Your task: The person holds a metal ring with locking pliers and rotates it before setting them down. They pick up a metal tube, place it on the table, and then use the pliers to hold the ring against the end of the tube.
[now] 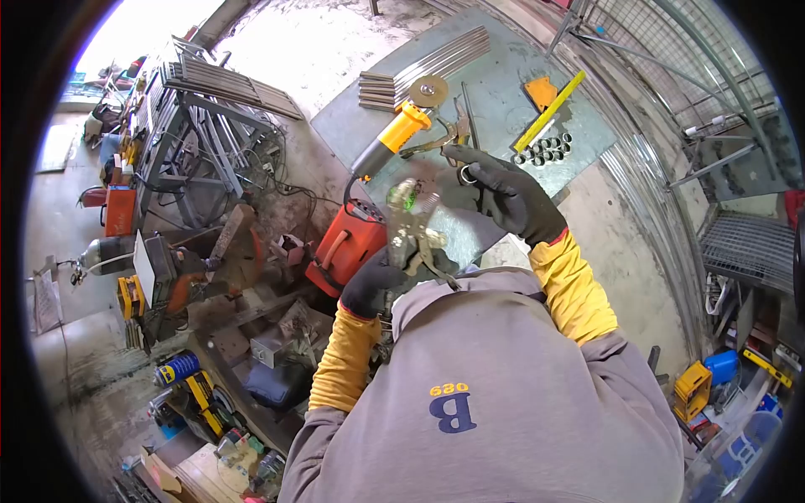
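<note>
We hold locking pliers [417, 243] in our left hand [375, 283], gloved fingers wrapped shut round the handles, near our chest above the counter [503, 92]. Our right hand [503, 194] pinches a small metal ring [466, 174] between closed fingertips, just beyond the pliers' blurred jaws. The ring looks like a short cut of steel tube, grey and shiny; we judge it light, stiff and rather slippery, best gripped across its outer wall. More rings [545, 149] lie on the counter beside a yellow rule [549, 111], and a grinder [394, 138] rests nearby.
</note>
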The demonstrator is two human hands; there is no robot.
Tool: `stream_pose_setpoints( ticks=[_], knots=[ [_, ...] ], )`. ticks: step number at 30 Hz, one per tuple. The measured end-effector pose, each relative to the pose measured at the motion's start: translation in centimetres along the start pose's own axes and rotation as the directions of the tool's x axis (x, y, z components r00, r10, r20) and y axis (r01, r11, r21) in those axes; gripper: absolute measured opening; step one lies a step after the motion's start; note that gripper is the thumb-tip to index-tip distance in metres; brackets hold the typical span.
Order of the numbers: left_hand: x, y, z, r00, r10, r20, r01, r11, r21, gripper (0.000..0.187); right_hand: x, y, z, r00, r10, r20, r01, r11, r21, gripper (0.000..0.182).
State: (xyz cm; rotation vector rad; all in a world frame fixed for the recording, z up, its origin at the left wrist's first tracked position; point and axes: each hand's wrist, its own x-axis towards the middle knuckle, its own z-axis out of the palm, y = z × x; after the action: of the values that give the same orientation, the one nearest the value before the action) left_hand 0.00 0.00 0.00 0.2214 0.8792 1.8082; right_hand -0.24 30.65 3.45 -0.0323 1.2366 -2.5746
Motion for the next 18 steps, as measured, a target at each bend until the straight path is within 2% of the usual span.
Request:
stream_pose_setpoints(
  ticks=[2, 3, 5, 6, 7, 9, 13, 15, 16, 18],
  knots=[
    [0.4, 0.0, 0.4, 0.975, -0.062, -0.215, 0.079, 0.995, 0.069, 0.084, 0.2, -1.3, 1.0, 0.995, 0.097, -0.027, -0.098, 0.993, -0.069, 0.066],
    [0.5, 1.4, 0.3, 0.972, -0.049, -0.231, 0.077, 0.990, 0.115, 0.084, 1.0, -2.0, 1.1, 0.998, 0.061, 0.004, -0.061, 0.997, -0.054, 0.066],
    [0.9, 1.6, 0.5, 0.961, -0.139, -0.237, 0.185, 0.966, 0.183, 0.075, 0.7, -3.3, 1.1, 0.992, 0.070, 0.106, -0.038, 0.961, -0.273, 0.059],
    [2.0, 1.7, 0.5, 0.983, -0.113, -0.145, 0.143, 0.966, 0.215, 0.070, 0.5, -4.7, 1.1, 0.994, 0.092, 0.067, -0.053, 0.894, -0.444, 0.055],
    [2.2, 1.9, 0.3, 0.982, -0.115, -0.147, 0.146, 0.964, 0.221, 0.070, 0.7, -4.9, 0.9, 0.994, 0.086, 0.069, -0.047, 0.896, -0.441, 0.055],
    [2.2, 2.2, 0.0, 0.959, -0.177, -0.223, 0.243, 0.917, 0.317, 0.066, 0.9, -5.1, 0.5, 0.991, 0.051, 0.123, 0.034, 0.795, -0.606, 0.054],
    [3.9, 2.3, 1.5, 0.964, -0.172, -0.204, 0.228, 0.929, 0.292, 0.062, 0.9, -6.1, 0.3, 0.986, 0.071, 0.152, 0.049, 0.745, -0.666, 0.056],
    [5.2, 1.9, 3.2, 0.978, -0.052, -0.203, 0.090, 0.979, 0.181, 0.057, 1.0, -7.1, 0.0, 0.979, 0.127, 0.158, 0.013, 0.739, -0.674, 0.056],
    [5.9, 1.9, 3.3, 0.978, -0.060, -0.199, 0.098, 0.978, 0.185, 0.057, 1.0, -7.7, 0.0, 0.981, 0.119, 0.151, 0.013, 0.742, -0.671, 0.056],
    [7.2, 2.0, 3.2, 0.999, -0.045, -0.001, 0.045, 0.986, 0.159, 0.057, 1.2, -8.8, -0.3, 0.978, 0.143, 0.152, -0.014, 0.770, -0.638, 0.055]
  ],
)
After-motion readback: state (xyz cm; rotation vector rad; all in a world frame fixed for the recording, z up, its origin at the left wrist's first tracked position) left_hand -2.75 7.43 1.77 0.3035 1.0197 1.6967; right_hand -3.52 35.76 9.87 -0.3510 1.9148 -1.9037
